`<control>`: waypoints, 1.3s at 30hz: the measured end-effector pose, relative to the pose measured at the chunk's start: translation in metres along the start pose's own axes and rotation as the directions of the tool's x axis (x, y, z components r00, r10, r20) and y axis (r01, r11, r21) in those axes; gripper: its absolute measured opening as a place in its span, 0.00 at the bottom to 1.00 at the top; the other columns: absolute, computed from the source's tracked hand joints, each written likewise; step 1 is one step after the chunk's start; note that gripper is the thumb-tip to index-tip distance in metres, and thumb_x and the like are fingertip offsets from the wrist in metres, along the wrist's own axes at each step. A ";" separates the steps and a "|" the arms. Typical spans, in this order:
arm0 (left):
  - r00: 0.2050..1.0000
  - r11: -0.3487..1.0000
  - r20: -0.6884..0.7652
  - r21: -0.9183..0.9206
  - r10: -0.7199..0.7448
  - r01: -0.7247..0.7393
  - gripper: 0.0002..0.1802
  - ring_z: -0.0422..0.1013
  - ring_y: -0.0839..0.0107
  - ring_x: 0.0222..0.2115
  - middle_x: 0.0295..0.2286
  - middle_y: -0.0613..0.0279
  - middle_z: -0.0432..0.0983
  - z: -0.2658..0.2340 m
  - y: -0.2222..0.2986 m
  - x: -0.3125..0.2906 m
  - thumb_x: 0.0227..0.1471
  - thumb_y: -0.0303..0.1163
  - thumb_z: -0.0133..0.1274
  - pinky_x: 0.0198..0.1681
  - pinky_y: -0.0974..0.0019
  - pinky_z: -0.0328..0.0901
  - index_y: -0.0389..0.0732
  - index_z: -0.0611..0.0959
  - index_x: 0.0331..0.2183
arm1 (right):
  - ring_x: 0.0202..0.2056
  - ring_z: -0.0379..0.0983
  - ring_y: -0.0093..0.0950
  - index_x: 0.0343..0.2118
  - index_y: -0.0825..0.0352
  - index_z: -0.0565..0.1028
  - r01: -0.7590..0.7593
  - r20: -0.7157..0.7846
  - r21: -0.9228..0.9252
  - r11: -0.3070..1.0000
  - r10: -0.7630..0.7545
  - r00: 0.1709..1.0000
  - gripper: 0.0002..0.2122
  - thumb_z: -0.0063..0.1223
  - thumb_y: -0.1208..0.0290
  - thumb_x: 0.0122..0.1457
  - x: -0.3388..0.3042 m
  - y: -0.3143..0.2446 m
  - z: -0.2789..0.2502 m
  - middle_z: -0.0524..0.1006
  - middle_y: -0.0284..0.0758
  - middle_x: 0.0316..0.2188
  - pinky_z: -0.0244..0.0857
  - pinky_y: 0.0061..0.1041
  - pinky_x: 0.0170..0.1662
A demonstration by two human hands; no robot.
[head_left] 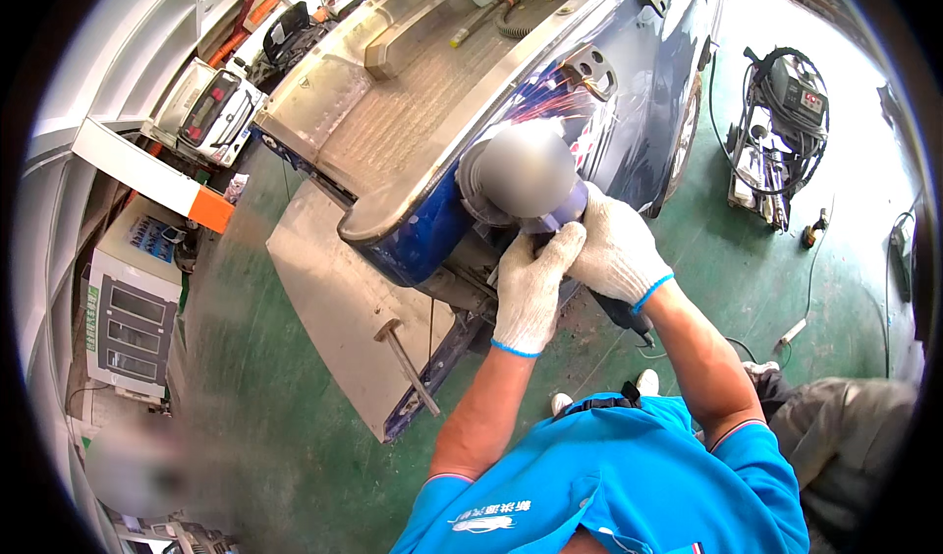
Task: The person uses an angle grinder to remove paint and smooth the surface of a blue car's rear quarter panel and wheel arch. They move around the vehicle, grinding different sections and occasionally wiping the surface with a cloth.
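A corded angle grinder (564, 211) is gripped at the back corner of a dark blue pickup truck (413, 228). Its front end is smeared by a blur, so the disc cannot be made out. Orange sparks fly from it up along the truck's side. My right hand (619, 247), in a white knit glove with a blue cuff, is closed round the grinder. Closed beside it on the tool's near side is my left hand (533, 294), gloved alike. The tool's black rear end (621, 315) shows below my right hand. Above the sparks sits a metal bracket with round holes (590, 71).
On the cream tailgate panel (329, 294) lies a hammer (405, 362). A cart with a machine and coiled cables (781, 132) stands at the right. Cables and a power strip (792, 331) lie on the green floor. Another person's grey-clad leg (850, 436) is close at my right.
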State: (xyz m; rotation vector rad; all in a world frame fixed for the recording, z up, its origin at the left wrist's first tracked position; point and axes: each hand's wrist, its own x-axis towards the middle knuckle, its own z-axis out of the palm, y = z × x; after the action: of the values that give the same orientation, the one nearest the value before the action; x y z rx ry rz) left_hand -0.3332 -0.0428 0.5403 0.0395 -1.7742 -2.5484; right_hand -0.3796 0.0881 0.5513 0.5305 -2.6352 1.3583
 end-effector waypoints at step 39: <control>0.999 0.998 -0.007 -0.028 0.053 -0.054 0.25 0.74 0.69 0.48 0.50 0.59 0.76 0.018 -0.025 0.023 0.62 0.36 0.60 0.49 0.61 0.73 0.33 0.76 0.55 | 0.40 0.79 0.54 0.51 0.67 0.73 -0.003 -0.023 0.034 0.999 0.003 1.000 0.25 0.60 0.56 0.54 0.011 0.019 -0.017 0.81 0.56 0.35 0.73 0.46 0.44</control>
State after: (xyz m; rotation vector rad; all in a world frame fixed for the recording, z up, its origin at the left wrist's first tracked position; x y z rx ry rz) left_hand -0.3568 -0.0182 0.5230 -0.0011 -1.7132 -2.5326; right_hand -0.3974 0.1091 0.5500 0.5122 -2.5999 1.4044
